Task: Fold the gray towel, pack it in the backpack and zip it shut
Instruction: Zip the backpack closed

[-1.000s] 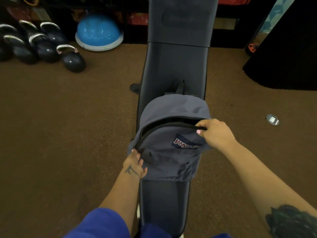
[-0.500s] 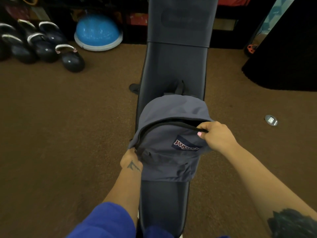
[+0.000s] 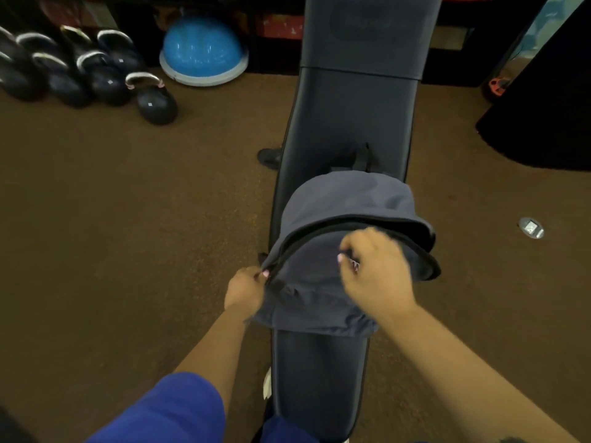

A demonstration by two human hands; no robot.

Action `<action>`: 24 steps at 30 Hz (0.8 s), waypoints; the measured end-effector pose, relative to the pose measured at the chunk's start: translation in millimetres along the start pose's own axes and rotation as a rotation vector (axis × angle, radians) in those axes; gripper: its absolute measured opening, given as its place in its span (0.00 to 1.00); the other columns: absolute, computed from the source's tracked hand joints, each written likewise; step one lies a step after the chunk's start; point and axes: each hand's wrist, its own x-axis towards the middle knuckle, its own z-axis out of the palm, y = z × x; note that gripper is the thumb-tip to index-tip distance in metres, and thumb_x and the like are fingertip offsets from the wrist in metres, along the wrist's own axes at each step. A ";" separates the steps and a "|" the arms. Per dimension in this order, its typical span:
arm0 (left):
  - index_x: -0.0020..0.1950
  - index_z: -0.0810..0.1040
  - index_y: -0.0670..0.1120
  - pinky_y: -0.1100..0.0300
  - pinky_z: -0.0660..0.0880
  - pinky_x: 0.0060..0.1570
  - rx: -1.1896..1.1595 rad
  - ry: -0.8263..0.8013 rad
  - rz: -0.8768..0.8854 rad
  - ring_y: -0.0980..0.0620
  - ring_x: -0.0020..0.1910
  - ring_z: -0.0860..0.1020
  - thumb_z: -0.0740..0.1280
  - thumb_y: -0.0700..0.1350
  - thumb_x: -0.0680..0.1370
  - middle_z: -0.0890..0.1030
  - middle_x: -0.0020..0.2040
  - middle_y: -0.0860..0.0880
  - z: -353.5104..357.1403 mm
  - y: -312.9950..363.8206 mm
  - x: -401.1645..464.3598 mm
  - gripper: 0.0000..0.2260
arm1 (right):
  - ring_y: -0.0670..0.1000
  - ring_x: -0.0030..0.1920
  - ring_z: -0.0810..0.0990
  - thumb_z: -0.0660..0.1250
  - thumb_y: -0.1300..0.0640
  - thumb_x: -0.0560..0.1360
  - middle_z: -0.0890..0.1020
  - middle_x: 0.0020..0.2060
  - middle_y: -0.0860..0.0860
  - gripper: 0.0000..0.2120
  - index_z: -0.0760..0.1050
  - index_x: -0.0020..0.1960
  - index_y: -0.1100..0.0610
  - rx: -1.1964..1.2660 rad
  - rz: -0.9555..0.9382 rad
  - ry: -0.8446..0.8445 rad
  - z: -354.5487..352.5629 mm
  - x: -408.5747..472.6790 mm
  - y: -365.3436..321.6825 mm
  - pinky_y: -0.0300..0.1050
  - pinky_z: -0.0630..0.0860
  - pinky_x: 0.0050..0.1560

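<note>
Closest to the camera, the left hand (image 3: 244,290) pinches the near left corner of the gray backpack (image 3: 343,251), right where the zipper track starts, with its fingers curled on the cloth. Just to the right of those fingers, the right hand (image 3: 375,271) sits on the front of the bag with its fingers bent; it is blurry, so I cannot tell if it holds the zipper pull or nothing at all. Past the fingertips, the zipper (image 3: 367,223) looks open in a long dark curve, and the top flap bulges up on the far right. No gray towel shows, so I think it is inside the bag, but I cannot see it. If the left pinch slips, the bag could slide along the bench (image 3: 348,123) and the zipper would not run. Loose cloth could also get caught in the teeth. Farther away and to the left sit kettlebells (image 3: 153,99) and a blue dome (image 3: 203,51).
</note>
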 end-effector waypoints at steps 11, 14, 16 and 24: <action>0.54 0.81 0.40 0.54 0.70 0.55 0.274 -0.117 0.228 0.40 0.56 0.75 0.62 0.49 0.78 0.79 0.54 0.39 -22.1 -7.2 16.3 0.14 | 0.49 0.29 0.74 0.58 0.59 0.80 0.76 0.34 0.51 0.06 0.73 0.53 0.56 1.117 1.294 -0.746 142.3 -19.6 -83.8 0.41 0.72 0.29; 0.49 0.81 0.41 0.55 0.70 0.54 0.289 -0.137 0.243 0.41 0.56 0.75 0.62 0.49 0.78 0.79 0.51 0.39 -27.1 -7.4 19.3 0.14 | 0.49 0.29 0.74 0.60 0.58 0.79 0.77 0.34 0.52 0.07 0.75 0.54 0.57 1.255 1.479 -0.585 168.7 -11.2 -87.2 0.38 0.73 0.23; 0.49 0.81 0.40 0.56 0.68 0.55 0.312 -0.146 0.258 0.43 0.56 0.74 0.61 0.48 0.79 0.80 0.51 0.40 -29.5 -5.6 19.6 0.14 | 0.49 0.24 0.75 0.62 0.59 0.78 0.80 0.30 0.51 0.04 0.75 0.50 0.57 1.359 1.581 -0.463 180.5 -9.0 -91.1 0.35 0.73 0.20; 0.48 0.82 0.45 0.51 0.71 0.60 0.383 -0.157 0.288 0.47 0.58 0.74 0.62 0.49 0.77 0.79 0.53 0.46 -33.8 -2.6 24.6 0.12 | 0.49 0.29 0.74 0.60 0.62 0.78 0.76 0.33 0.52 0.08 0.73 0.41 0.57 1.503 1.579 -0.254 175.0 -11.2 -95.7 0.41 0.72 0.31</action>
